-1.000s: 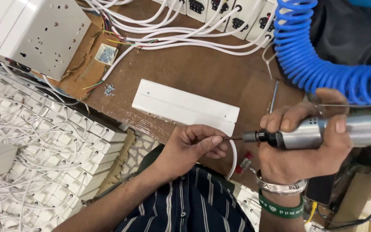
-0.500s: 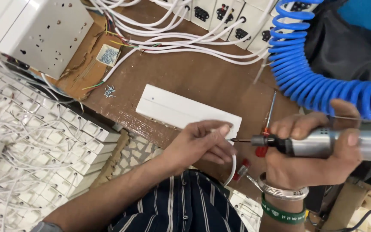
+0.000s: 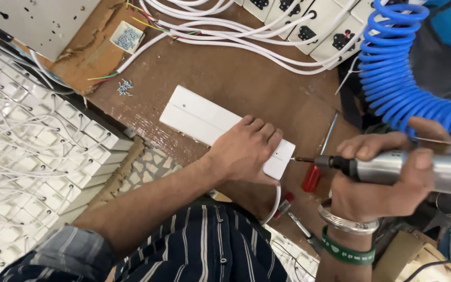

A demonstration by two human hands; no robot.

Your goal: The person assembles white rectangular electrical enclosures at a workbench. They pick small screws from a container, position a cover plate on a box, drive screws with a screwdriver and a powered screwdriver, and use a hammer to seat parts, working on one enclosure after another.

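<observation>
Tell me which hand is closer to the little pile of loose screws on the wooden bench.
Left. The left hand presses on the white plate, right of and below the screws. The right hand grips the power screwdriver farther right.

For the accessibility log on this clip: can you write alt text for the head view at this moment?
A person's left hand presses flat on a long white plastic casing lying on a brown wooden bench, while the right hand grips a silver powered screwdriver, its tip at the casing's near end. A blue coiled air hose hangs at right; white socket strips line the back.
</observation>
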